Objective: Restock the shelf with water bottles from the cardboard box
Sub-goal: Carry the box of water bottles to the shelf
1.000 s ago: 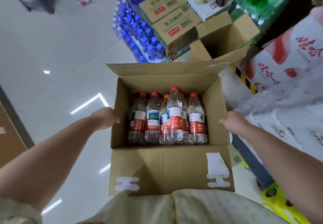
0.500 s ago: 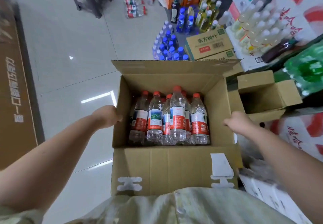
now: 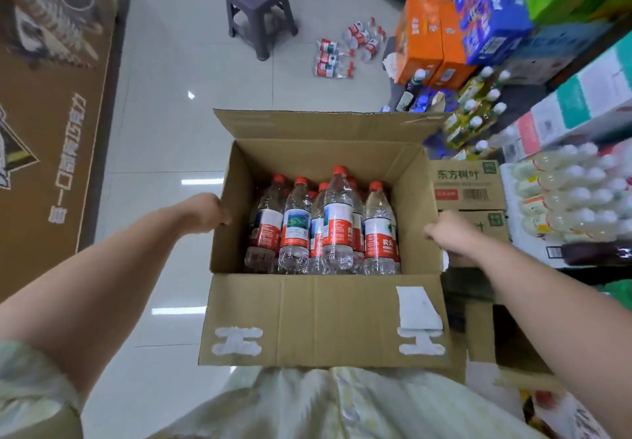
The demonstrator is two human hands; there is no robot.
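Note:
An open cardboard box [image 3: 321, 315] is held up in front of my body, its flaps folded out. Several clear water bottles [image 3: 337, 219] with red caps and red-and-white labels stand upright inside it, packed toward the near wall. My left hand [image 3: 205, 212] grips the box's left wall near the top edge. My right hand [image 3: 448, 235] grips the right wall. The far half of the box interior is bare cardboard.
A grey plastic stool [image 3: 258, 4] stands on the tiled floor ahead, with loose water bottles [image 3: 345, 50] lying near it. Stacked drink cartons [image 3: 468, 185], orange boxes [image 3: 427, 38] and bottle packs crowd the right side. A brown mat [image 3: 51, 103] runs along the left.
The view has swung left while I carry the box: the stool and the loose bottles now lie ahead, and the stacked goods have slid to the right. Both hands keep their grip.

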